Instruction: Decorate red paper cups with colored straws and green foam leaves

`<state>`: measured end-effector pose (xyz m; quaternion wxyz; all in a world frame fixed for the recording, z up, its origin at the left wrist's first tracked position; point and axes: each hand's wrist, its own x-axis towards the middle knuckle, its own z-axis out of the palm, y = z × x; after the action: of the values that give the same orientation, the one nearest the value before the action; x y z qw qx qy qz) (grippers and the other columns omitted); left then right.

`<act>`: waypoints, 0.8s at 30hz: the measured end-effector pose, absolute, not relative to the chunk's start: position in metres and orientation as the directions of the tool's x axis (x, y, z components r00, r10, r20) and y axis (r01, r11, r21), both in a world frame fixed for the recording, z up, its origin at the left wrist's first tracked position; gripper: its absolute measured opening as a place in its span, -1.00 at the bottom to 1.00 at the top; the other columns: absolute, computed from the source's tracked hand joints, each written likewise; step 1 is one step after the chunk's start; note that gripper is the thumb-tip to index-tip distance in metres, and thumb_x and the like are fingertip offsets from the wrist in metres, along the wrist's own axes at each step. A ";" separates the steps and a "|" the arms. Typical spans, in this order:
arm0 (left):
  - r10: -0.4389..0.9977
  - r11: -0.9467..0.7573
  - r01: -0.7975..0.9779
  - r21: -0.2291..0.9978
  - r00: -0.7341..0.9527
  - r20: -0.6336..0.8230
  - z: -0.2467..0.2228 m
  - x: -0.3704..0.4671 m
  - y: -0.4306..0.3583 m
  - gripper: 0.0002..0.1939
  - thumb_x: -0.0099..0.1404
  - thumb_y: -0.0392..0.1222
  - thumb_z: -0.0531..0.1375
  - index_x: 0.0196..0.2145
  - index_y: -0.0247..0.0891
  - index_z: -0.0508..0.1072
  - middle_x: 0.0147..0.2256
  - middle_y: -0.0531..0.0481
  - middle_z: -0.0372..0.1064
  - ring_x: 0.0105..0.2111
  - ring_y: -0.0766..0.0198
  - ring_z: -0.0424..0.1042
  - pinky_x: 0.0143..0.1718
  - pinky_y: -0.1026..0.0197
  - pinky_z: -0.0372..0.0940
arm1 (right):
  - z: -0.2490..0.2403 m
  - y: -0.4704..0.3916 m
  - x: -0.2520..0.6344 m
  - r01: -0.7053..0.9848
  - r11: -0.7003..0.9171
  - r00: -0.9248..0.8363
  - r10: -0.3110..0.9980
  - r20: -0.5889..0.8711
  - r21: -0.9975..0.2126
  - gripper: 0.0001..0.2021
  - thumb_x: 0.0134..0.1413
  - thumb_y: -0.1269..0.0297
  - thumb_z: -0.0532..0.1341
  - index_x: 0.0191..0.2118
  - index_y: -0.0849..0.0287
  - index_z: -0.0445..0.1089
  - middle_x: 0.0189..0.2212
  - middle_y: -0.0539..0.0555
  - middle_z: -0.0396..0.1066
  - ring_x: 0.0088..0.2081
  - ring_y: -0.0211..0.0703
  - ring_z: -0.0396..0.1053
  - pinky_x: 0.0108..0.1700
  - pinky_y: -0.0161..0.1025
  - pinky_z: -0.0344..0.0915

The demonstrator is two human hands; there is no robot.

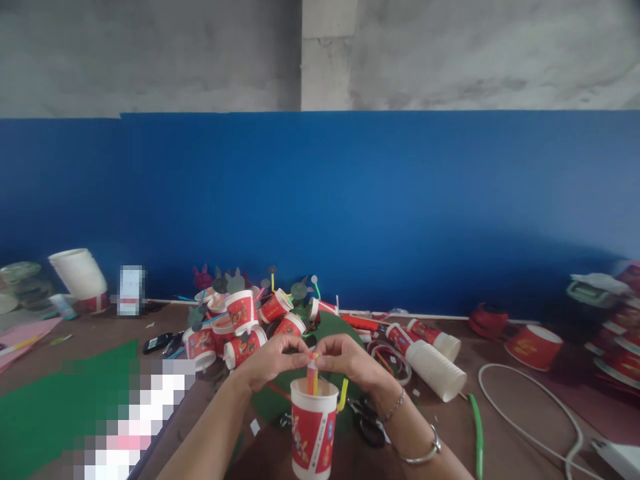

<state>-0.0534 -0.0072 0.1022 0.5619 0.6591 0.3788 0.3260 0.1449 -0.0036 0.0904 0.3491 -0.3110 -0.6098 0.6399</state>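
Pinching the coloured straws [312,381] near their tops, the left hand [279,360] and the right hand [347,360] have fingertips nearly closed, probably for steadying them upright in the cup [313,430].

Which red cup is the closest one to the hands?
The upright cup just below the left hand and right hand, with a bent yellow straw beside its rim. The heaped cups and stacked cups lie farther off.

One foreground cup [311,433], two bracelets [423,459]
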 end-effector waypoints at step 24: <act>0.966 -0.246 0.425 0.871 0.184 0.183 0.102 -0.039 -0.010 -0.92 0.08 -0.22 0.18 -0.50 -0.26 0.36 -0.51 0.06 0.34 -0.46 0.27 0.32 -0.42 0.28 0.17 | 0.107 -0.006 0.139 0.422 0.349 -0.149 0.937 0.316 -0.837 -0.87 0.00 0.28 0.20 -0.45 0.19 0.46 -0.45 0.06 0.48 -0.34 -0.13 0.37 -0.24 -0.23 0.23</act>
<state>-0.0389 -0.0096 0.1023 0.3471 0.6867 0.5064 0.3892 0.1395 -0.0063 0.1073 0.4338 -0.4872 -0.6974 0.2967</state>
